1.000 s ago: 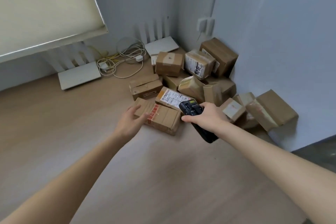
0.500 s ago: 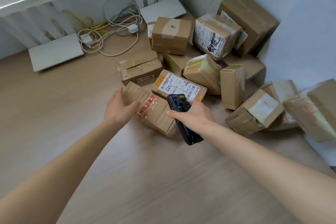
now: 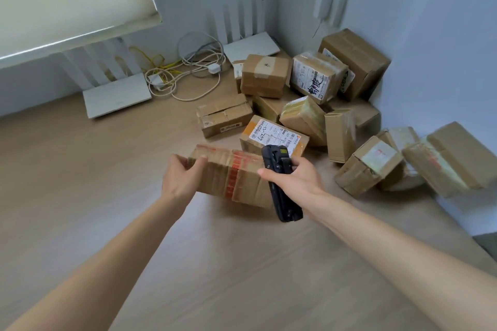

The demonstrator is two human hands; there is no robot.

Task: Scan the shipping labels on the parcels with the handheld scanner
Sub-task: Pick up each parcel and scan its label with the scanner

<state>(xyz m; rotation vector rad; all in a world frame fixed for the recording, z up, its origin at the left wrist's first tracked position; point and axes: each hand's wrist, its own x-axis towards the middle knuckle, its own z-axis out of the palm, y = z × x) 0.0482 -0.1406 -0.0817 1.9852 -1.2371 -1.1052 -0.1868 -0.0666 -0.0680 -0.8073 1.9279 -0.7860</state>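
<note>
Scanner (image 3: pixel 279 183) gripped in right hand (image 3: pixel 298 179), held over near box (image 3: pixel 231 174) on floor (image 3: pixel 242 263); left hand (image 3: pixel 181 177) grasped that box's left end; contents unseen, box sealed; labelled box (image 3: pixel 274 136) just behind; other parcels piled in corner

Single head-worn wide-angle view, looked forward and down from above the wooden floor (image 3: pixel 80 169), faced the room corner, parcel pile (image 3: pixel 309 105) near, both forearms reached in from below.
</note>
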